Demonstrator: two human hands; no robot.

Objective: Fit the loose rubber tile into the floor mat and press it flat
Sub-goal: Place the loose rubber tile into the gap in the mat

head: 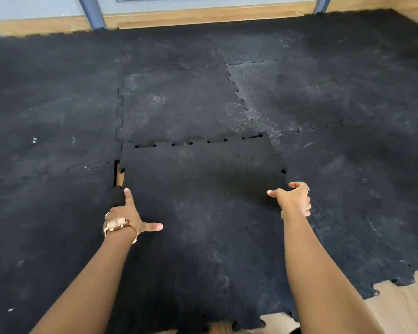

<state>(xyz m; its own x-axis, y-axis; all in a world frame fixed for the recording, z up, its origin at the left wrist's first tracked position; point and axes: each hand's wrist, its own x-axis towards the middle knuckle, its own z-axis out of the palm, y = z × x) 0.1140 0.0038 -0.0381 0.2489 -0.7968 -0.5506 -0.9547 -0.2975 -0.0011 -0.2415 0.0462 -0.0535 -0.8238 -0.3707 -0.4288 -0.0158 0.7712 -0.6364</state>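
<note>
Gripping the loose tile [203, 201] by its side edges, left hand [128, 215] and right hand [293, 198]. Laid into the floor mat [58, 116], far and left seams gapping, not pressed flat yet.

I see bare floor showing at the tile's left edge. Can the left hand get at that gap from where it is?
Probably yes. The left hand holds the rubber tile at that same edge, its index finger pointing toward the gap, with nothing between them.

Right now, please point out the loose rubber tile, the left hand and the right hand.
loose rubber tile [203, 196]: head view, bare middle.
left hand [127, 216]: head view, its back.
right hand [293, 200]: head view, its back.
</note>
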